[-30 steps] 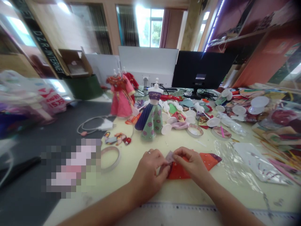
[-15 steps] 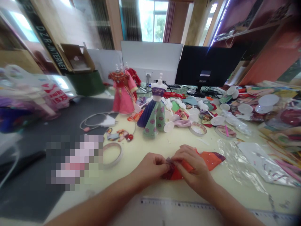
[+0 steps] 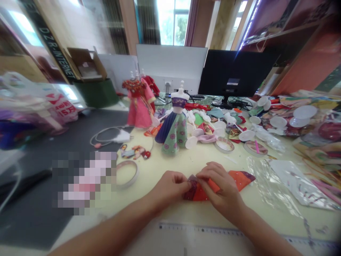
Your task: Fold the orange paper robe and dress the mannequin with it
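Daylight floods the window (image 3: pixel 174 25), nearly bleaching it white, and a purplish-white strip light (image 3: pixel 249 25) glows at upper right. The table (image 3: pixel 157 165) is evenly lit with soft, faint shadows; glints streak the wrap (image 3: pixel 266 185). Outer areas stretch and smear, blurring the bag (image 3: pixel 62 106). Coarse pixelation masks a patch at left.

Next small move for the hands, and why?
I'd have the right hand press down the greyish tip while the left hand steadies the orange cloth. That tip shows between both hands' fingertips at the cloth's purple end, the left thumb and forefinger seem pinched there, and the orange part lies on the table.
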`<state>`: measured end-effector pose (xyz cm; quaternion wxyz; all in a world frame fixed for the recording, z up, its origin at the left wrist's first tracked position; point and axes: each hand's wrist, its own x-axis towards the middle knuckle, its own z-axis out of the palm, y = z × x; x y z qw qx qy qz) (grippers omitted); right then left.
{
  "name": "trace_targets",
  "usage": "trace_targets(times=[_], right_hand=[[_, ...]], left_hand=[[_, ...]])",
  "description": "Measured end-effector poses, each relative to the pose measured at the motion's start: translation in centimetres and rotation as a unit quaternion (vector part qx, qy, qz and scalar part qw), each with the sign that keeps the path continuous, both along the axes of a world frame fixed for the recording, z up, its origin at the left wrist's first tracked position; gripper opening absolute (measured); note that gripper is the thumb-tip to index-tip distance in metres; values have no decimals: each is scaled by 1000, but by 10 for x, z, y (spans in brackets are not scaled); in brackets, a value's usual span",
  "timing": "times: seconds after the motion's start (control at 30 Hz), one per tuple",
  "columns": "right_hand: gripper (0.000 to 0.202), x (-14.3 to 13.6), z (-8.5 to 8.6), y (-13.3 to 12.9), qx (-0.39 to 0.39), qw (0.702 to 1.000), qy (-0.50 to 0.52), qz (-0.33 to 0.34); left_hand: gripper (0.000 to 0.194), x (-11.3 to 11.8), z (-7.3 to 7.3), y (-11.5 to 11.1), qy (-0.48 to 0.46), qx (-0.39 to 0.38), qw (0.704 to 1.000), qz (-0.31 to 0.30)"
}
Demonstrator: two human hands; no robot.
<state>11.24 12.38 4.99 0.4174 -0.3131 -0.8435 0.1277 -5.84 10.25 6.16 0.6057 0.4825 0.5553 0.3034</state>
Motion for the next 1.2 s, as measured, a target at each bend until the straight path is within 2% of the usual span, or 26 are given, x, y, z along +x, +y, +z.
trace_targets(times=[0.2, 0.47, 1.2], right_hand=[[16, -1, -1, -1, 67, 996, -58, 16], [19, -2, 0, -2, 104, 992, -73, 15], [23, -2, 1, -1, 110, 989, -85, 45]], left_hand=[[17, 1, 2, -1, -14, 4, 1000, -1], [16, 0, -1, 0, -29, 20, 999, -4], [10, -3, -3, 0, -45, 20, 999, -20]])
